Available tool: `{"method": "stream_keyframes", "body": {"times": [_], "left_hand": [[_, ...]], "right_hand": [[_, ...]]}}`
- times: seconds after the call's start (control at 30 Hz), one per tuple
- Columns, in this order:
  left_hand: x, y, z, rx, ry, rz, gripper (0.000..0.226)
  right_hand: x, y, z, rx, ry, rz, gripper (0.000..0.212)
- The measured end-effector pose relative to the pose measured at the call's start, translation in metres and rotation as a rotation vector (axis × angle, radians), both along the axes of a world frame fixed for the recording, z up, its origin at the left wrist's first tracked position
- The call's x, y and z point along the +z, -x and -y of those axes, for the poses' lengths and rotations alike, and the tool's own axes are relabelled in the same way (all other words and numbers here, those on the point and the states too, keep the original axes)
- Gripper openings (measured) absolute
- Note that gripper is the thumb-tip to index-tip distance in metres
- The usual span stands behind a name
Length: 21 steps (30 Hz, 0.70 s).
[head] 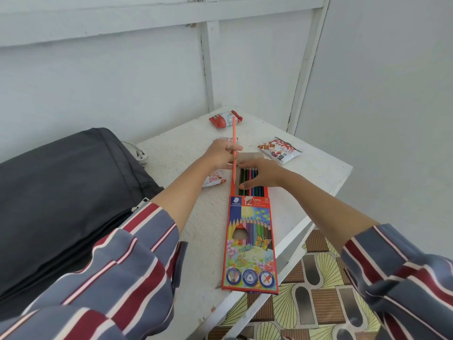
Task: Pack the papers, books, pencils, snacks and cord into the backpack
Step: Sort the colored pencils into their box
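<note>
**Bench layout.** The bench [196,229] is white and stands in a corner of white walls. The dark grey backpack [61,192] lies along its left edge, and a zip pull shows near the left forearm.

**Pencil box.** The pencil box [250,241] lies flat and lengthwise. Its printed end reaches the near edge of the bench. Its far end is open, with the flap folded back. The coloured pencils [256,191] lie side by side in the open section.

**Hands.**
- The left hand [221,153] pinches a salmon pencil [234,141] in curled fingers. The pencil stands nearly upright. Its lower end is in the leftmost slot of the box.
- The right hand [259,174] holds nothing. Its fingers are extended and rest on the row of pencils, and its thumb lies across them nearer the printed end.

**Other task items.**
- A red-and-white snack packet [225,119] lies at the far edge.
- A white snack packet [279,149] lies towards the right edge, just beyond the right hand.
- A third snack packet [212,179] lies partly under the left forearm.
- A fourth packet [224,138] shows only as a strip behind the left hand.
- A white plug [141,154] lies at the far left corner, just beside the backpack. Its cord is mostly hidden.

**Clothing.** Both striped sleeves [127,266] are pushed up the forearms.
</note>
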State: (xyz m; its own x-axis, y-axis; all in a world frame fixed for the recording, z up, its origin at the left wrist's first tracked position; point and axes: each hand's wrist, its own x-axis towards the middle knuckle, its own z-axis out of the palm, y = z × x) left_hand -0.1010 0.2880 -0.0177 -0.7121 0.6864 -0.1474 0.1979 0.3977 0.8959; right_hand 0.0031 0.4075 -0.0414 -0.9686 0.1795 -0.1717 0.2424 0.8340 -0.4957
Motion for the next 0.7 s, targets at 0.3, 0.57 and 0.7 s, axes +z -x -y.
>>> {"method": "stream_keyframes", "body": {"times": [0.3, 0.57, 0.7], "left_hand": [[0.003, -0.006, 0.004, -0.049, -0.065, 0.034, 0.025], [0.005, -0.004, 0.008, -0.098, -0.073, 0.073, 0.029], [0.008, -0.002, 0.010, -0.102, -0.079, 0.098, 0.023]], "right_hand": [[0.023, 0.007, -0.001, -0.290, 0.445, -0.381, 0.036], [0.025, 0.020, 0.000, -0.304, 0.590, -0.422, 0.048], [0.021, 0.021, -0.005, -0.159, 0.409, -0.409, 0.035]]}}
